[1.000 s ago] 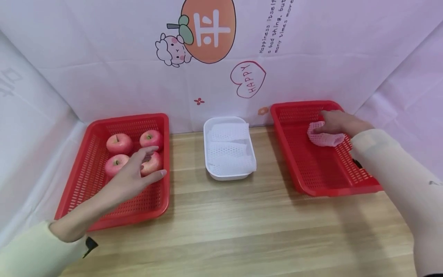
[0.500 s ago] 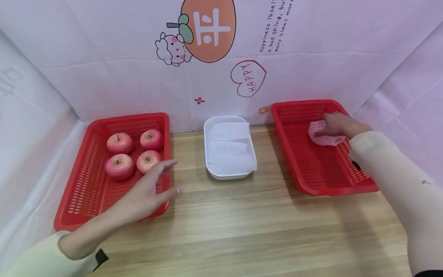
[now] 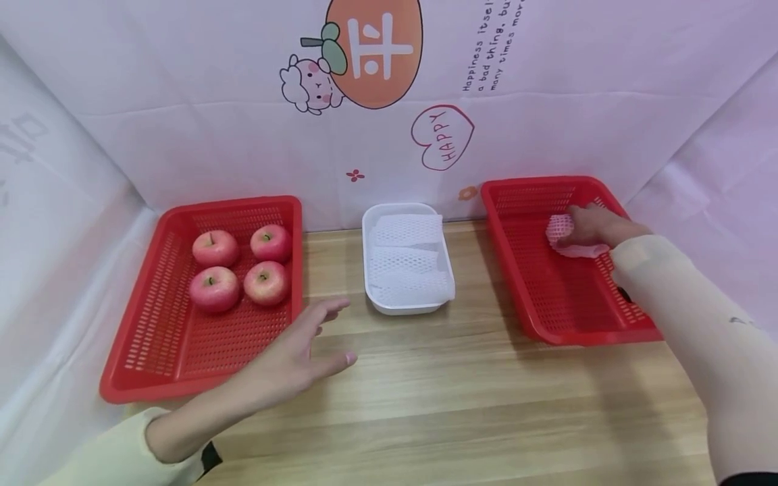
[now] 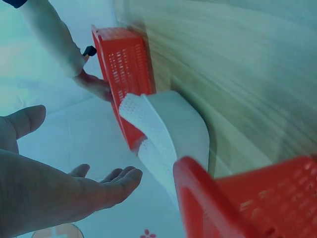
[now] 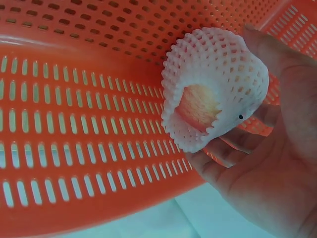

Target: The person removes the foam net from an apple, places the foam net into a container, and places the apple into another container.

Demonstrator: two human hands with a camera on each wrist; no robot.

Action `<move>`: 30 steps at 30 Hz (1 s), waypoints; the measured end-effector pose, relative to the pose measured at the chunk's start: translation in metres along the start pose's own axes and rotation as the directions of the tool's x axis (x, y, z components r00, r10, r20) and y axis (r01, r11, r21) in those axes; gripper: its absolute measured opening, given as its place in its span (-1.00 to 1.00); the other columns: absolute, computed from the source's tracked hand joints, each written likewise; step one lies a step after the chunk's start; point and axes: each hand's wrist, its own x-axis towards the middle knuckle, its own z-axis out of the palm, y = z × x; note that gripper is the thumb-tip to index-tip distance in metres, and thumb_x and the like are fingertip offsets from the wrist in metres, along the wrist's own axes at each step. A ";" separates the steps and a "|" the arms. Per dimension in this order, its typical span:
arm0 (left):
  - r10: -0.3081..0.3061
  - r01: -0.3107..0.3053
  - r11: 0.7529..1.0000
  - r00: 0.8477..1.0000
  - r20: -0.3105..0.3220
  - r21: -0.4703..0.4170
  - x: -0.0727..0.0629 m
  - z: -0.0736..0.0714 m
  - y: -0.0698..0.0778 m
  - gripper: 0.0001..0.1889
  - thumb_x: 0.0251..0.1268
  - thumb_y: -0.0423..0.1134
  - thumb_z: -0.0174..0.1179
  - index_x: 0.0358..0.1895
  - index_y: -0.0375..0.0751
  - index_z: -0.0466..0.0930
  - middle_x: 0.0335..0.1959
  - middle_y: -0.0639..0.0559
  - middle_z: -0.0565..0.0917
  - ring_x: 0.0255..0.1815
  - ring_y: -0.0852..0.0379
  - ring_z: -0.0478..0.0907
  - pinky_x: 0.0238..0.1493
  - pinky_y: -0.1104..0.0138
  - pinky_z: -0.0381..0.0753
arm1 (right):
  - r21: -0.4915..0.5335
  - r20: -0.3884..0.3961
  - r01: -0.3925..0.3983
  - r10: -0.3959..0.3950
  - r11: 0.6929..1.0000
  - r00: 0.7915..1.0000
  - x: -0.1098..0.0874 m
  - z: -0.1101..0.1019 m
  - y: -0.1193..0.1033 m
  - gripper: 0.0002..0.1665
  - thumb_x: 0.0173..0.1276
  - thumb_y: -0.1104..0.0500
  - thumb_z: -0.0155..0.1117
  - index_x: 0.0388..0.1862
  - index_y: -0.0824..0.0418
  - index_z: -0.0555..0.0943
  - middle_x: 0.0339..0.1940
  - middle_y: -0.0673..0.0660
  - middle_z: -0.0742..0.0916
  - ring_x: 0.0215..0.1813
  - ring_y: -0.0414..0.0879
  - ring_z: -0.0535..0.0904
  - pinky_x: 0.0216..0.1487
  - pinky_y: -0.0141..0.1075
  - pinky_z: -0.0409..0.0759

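Note:
Inside the right red basket [image 3: 568, 297] my right hand [image 3: 594, 226] grips an apple [image 5: 198, 104] wrapped in a pink foam net sleeve [image 5: 218, 59]. In the right wrist view the thumb lies on one side of the net and fingers wrap the other; part of the apple shows through the net's opening. My left hand [image 3: 288, 364] is in the air by the right rim of the left red basket [image 3: 219, 347], thumb and fingers apart and holding nothing. Several bare apples [image 3: 215, 289] sit in that left basket.
A white tray [image 3: 367, 266] with several white foam net sleeves [image 3: 407, 231] stands between the two baskets. A printed white cloth [image 3: 243, 148] rises behind them. Wooden tabletop [image 3: 456, 405] extends in front.
My left hand has moved right and toward the front, from over the apples to beyond the basket's right side. My right hand stays at the pink net, with only a slight shift.

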 end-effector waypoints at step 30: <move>0.015 -0.012 0.997 0.999 0.035 -0.082 -0.006 0.031 -0.016 -0.26 0.43 -0.04 0.39 0.57 -0.18 0.31 0.52 -0.19 0.42 0.52 -0.25 0.37 0.48 -0.23 0.38 | -0.357 -0.079 0.167 -0.208 0.919 0.975 0.007 -0.004 -0.010 0.10 0.11 0.00 0.70 0.52 0.38 0.38 0.32 0.52 0.55 0.29 0.46 0.39 0.26 0.44 0.52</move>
